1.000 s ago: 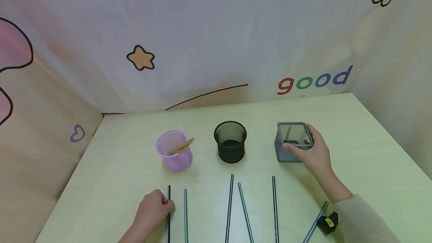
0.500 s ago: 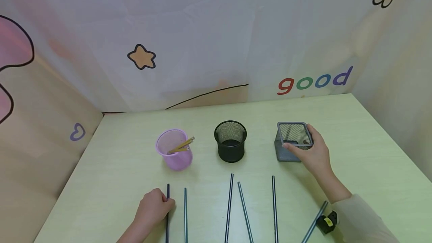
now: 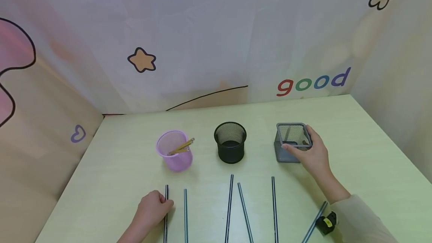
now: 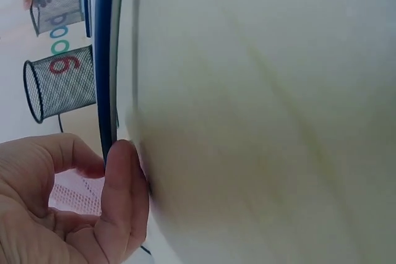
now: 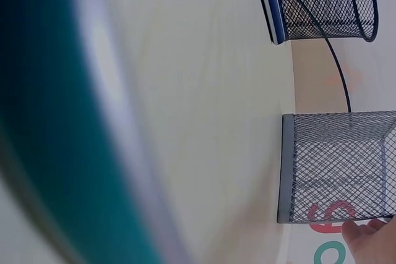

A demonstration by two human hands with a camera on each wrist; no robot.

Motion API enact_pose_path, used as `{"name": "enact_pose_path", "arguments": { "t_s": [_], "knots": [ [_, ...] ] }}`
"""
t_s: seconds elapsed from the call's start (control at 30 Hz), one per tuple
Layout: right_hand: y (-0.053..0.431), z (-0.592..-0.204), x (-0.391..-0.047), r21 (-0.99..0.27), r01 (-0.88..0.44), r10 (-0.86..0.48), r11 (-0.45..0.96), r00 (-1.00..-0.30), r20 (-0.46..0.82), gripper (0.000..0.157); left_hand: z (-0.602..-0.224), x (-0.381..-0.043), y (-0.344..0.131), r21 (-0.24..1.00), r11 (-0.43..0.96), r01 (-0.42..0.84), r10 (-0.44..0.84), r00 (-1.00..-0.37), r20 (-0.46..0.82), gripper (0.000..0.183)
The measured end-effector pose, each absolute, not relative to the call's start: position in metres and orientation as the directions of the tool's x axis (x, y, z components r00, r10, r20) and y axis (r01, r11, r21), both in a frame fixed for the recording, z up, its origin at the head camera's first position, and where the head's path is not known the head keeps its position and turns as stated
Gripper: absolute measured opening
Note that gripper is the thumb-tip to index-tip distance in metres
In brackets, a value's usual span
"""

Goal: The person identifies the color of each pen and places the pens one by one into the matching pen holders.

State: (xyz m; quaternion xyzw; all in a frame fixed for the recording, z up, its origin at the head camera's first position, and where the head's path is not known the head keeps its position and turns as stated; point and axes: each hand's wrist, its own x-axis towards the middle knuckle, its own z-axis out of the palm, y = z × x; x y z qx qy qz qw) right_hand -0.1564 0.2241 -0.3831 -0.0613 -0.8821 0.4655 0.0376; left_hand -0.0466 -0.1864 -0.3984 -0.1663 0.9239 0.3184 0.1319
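Note:
My left hand (image 3: 151, 210) pinches a dark blue striped pencil (image 3: 167, 190) between thumb and fingers, toward the front left of the table. In the left wrist view the same blue pencil (image 4: 106, 47) runs up from the fingertips. My right hand (image 3: 312, 155) holds the rim of a square grey mesh pen holder (image 3: 283, 153), thumb at its front and fingers along its right side. In the right wrist view, fingers (image 5: 369, 239) touch the lower side of the mesh holder (image 5: 334, 171). A small dark thing shows inside the holder.
A pink pen holder (image 3: 179, 163) with yellow pencils (image 3: 180, 147) and a black round mesh holder (image 3: 231, 155) stand in a row. Teal pencils (image 3: 185, 213) and blue pencils (image 3: 229, 209) lie in front. A black object with a yellow label (image 3: 326, 223) sits by the right sleeve.
The pencil in my left hand has shifted slightly left, and its white stripe shows more clearly. My right hand stays on the grey holder.

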Motion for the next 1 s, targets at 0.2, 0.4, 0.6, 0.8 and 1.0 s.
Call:
{"name": "enact_pose_path", "arguments": {
  "t_s": [0.2, 0.4, 0.6, 0.8, 1.0],
  "knots": [
    [0.223, -0.383, -0.155, -0.827, 0.070, 0.139, 0.558, -0.990, 0.010, 0.104, -0.392, -0.043, -0.191, 0.630, 0.691, -0.355, -0.208, -0.932, -0.297, 0.013],
    [0.225, -0.386, -0.156, -0.830, 0.059, 0.140, 0.555, -0.990, 0.023, 0.104, -0.381, -0.041, -0.190, 0.684, 0.663, -0.304, -0.205, -0.952, -0.226, 0.012],
    [0.224, -0.386, -0.157, -0.835, 0.043, 0.133, 0.549, -0.990, 0.037, 0.103, -0.373, -0.041, -0.185, 0.690, 0.668, -0.279, -0.205, -0.960, -0.189, 0.011],
    [0.223, -0.385, -0.156, -0.830, 0.050, 0.140, 0.556, -0.990, 0.035, 0.103, -0.366, -0.041, -0.178, 0.688, 0.687, -0.235, -0.177, -0.972, -0.156, 0.011],
    [0.224, -0.387, -0.156, -0.833, 0.040, 0.135, 0.551, -0.990, 0.041, 0.103, -0.358, -0.040, -0.173, 0.671, 0.708, -0.220, -0.157, -0.976, -0.154, 0.012]
  ]
}}
